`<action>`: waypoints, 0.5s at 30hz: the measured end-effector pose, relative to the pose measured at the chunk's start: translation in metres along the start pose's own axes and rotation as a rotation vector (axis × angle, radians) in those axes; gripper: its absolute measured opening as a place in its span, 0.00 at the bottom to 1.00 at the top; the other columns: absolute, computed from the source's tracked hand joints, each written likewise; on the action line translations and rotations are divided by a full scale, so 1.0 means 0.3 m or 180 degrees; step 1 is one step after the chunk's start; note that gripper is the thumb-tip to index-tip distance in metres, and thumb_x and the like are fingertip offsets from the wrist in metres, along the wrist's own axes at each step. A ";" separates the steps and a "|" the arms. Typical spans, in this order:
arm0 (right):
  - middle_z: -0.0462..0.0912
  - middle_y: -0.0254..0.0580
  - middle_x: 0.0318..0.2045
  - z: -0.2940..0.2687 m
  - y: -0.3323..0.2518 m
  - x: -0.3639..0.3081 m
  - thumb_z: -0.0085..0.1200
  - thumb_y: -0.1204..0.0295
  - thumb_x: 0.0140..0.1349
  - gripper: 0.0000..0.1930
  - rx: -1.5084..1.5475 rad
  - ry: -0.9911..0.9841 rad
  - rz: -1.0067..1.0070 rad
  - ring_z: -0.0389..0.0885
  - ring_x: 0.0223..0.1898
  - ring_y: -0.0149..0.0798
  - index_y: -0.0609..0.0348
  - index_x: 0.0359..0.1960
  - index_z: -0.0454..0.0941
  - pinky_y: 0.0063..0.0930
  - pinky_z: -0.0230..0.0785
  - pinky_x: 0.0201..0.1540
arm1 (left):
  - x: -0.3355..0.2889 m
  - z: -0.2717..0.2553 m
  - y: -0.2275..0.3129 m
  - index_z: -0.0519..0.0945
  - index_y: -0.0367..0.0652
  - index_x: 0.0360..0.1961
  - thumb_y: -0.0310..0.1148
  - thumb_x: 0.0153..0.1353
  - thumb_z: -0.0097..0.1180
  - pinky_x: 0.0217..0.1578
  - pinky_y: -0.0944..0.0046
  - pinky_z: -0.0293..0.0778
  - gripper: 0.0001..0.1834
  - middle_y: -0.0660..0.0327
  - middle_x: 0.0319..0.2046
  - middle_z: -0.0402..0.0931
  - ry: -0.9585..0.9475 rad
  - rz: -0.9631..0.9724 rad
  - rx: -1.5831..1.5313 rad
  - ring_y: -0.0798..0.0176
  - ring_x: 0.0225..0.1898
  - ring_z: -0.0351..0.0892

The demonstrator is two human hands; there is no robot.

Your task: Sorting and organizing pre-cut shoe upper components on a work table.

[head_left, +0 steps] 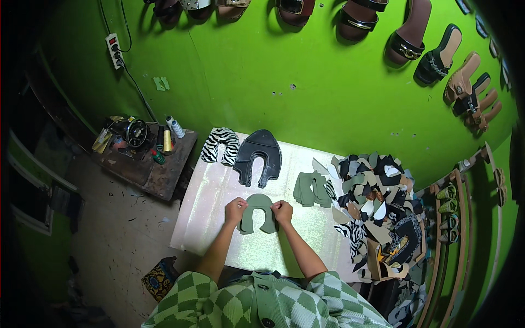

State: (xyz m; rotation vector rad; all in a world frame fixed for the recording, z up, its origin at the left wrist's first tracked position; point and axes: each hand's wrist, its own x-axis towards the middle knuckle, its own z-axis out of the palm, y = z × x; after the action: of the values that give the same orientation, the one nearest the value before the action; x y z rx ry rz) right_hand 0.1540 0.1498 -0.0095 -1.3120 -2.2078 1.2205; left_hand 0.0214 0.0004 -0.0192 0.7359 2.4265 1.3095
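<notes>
Between my hands lies a green U-shaped shoe-upper piece [259,200], its opening toward me; other green layers seem to show beneath its legs. My left hand [236,210] pinches its left edge, fingers closed. At the right edge, my right hand [283,212] has its fingers closed on the same piece. Just beyond sit a stack of black U-shaped pieces [262,143] and a zebra-striped stack [227,139]. More green cut pieces [306,189] rest to the right, beside a bit of zebra-striped material.
A heap of mixed scraps [366,186] covers the right side of the pale table [202,205]. An open box [377,262] stands at its near right corner. Left is a sewing machine [135,133] with thread spools. Sandals [407,38] hang on the green wall.
</notes>
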 end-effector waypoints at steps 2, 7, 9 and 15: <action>0.81 0.38 0.20 0.004 -0.003 -0.005 0.64 0.68 0.45 0.09 -0.0123 0.0030 0.0068 0.79 0.22 0.34 0.59 0.25 0.80 0.27 0.71 0.29 | 0.002 0.002 -0.011 0.78 0.40 0.28 0.29 0.49 0.62 0.29 0.64 0.74 0.06 0.57 0.25 0.79 -0.0002 0.0099 -0.0015 0.60 0.26 0.80; 0.80 0.39 0.20 0.009 -0.009 -0.031 0.63 0.68 0.46 0.09 -0.0217 0.0241 -0.0024 0.79 0.23 0.37 0.59 0.25 0.79 0.29 0.69 0.28 | -0.005 0.004 -0.010 0.78 0.40 0.28 0.29 0.49 0.62 0.30 0.63 0.74 0.07 0.56 0.26 0.79 -0.0062 0.0038 0.0110 0.58 0.28 0.80; 0.80 0.39 0.20 0.010 -0.018 -0.040 0.63 0.68 0.47 0.09 -0.0260 0.0256 -0.0017 0.79 0.23 0.37 0.59 0.26 0.79 0.29 0.69 0.28 | -0.007 -0.004 -0.014 0.78 0.40 0.28 0.30 0.49 0.62 0.30 0.62 0.74 0.07 0.56 0.26 0.79 -0.0060 0.0063 0.0066 0.58 0.28 0.80; 0.80 0.40 0.21 0.005 -0.023 -0.067 0.61 0.68 0.49 0.08 -0.0214 0.0328 -0.0126 0.79 0.24 0.38 0.58 0.26 0.79 0.30 0.69 0.28 | -0.010 0.006 -0.017 0.77 0.40 0.29 0.29 0.49 0.61 0.30 0.62 0.74 0.07 0.56 0.26 0.78 -0.0045 0.0097 0.0008 0.58 0.27 0.79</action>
State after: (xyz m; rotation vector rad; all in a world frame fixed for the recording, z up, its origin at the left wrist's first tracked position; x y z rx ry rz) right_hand 0.1601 0.1309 -0.0018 -1.3192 -2.2083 1.0490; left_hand 0.0234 -0.0023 -0.0244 0.7831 2.4155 1.3084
